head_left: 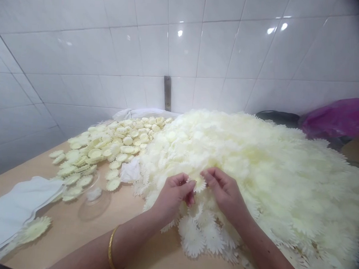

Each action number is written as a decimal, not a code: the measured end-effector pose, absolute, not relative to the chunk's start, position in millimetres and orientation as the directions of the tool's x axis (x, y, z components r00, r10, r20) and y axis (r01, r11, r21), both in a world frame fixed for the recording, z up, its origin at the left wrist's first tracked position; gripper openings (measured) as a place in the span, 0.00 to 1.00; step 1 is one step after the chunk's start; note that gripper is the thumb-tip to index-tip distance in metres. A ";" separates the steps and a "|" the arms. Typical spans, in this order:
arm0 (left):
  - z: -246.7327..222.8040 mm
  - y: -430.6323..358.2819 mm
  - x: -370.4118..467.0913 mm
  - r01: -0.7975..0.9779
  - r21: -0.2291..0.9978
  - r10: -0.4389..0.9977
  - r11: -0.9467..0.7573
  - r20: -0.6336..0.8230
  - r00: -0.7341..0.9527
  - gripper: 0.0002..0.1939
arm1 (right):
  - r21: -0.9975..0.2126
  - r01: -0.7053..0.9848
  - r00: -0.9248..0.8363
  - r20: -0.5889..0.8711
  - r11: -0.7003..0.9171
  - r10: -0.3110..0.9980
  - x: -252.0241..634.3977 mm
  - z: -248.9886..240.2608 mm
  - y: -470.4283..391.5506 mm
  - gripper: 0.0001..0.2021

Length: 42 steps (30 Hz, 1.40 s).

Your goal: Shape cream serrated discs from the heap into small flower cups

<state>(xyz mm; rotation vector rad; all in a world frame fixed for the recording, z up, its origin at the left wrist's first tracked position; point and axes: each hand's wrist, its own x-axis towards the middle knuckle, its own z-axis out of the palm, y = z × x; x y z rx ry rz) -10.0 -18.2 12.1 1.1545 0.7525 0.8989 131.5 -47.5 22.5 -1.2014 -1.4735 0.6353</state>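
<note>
Between my two hands is a small pale yellow flower-shaped cutout (200, 183) with a toothed edge. My left hand (177, 189) pinches its left side between thumb and fingers. At the cutout's right edge, my right hand (220, 188) is closed, its fingertips pressed together on the rim. Behind and under both hands spreads a big heap of loose pale yellow flower cutouts (273, 170). Flat pieces (193, 236) from it lie just below my hands. To the left sits a pile of thicker, cupped flower pieces (107, 147).
A clear round dish (94, 206) with a white lump stands on the tan table (125, 211). White sheets (18, 206) cover the left edge, over some flower pieces. Crumpled white tissue (130, 171) lies near the heap. A purple bag (337, 117) sits back right, before the tiled wall (183, 51).
</note>
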 end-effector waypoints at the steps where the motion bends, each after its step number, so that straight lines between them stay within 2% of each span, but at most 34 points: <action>1: 12.5 -18.2 -10.3 -0.208 0.968 0.887 0.140 -0.029 0.460 0.12 | -0.874 0.337 0.112 0.405 0.349 0.907 131.6 22.6 -47.3 0.11; 5: 13.3 -18.9 -11.2 -0.239 0.963 0.889 0.127 -0.003 0.458 0.13 | -0.874 0.308 0.115 0.426 0.376 0.897 131.8 23.7 -46.7 0.11; 11: 15.0 -19.4 -12.3 -0.262 0.955 0.906 0.137 -0.015 0.422 0.17 | -0.896 0.217 -0.002 0.396 0.387 0.918 132.7 24.4 -47.1 0.08; 14: 16.4 -19.6 -11.8 -0.262 0.949 0.882 0.176 -0.034 0.470 0.18 | -0.923 0.172 -0.083 0.336 0.345 0.938 131.6 25.0 -48.6 0.09; 19: 17.1 -21.5 -10.8 -0.250 0.949 0.830 0.190 -0.020 0.558 0.21 | -0.977 -0.075 -0.312 0.213 0.199 0.926 129.3 29.5 -50.4 0.11; 21: 17.8 -22.9 -10.8 -0.245 0.955 0.826 0.169 -0.001 0.564 0.21 | -0.980 -0.083 -0.333 0.199 0.181 0.922 129.9 31.3 -50.4 0.11; 26: 19.3 -24.5 -11.9 -0.215 0.971 0.820 0.106 0.037 0.571 0.14 | -0.956 0.114 -0.246 0.236 0.270 0.940 135.2 30.6 -49.5 0.13; 30: 16.6 -21.9 -12.7 -0.241 0.963 0.810 0.123 0.043 0.584 0.12 | -0.937 0.180 -0.192 0.264 0.299 0.945 138.0 27.0 -48.2 0.13; 35: 13.1 -19.8 -10.7 -0.279 0.945 0.831 0.172 0.013 0.557 0.13 | -0.930 0.230 0.115 0.317 0.285 0.941 135.2 24.7 -45.6 0.15; 42: 17.7 -24.5 -6.6 -0.299 0.947 0.867 0.121 0.046 0.496 0.13 | -0.884 0.364 0.420 0.436 0.293 0.796 136.6 26.7 -45.0 0.12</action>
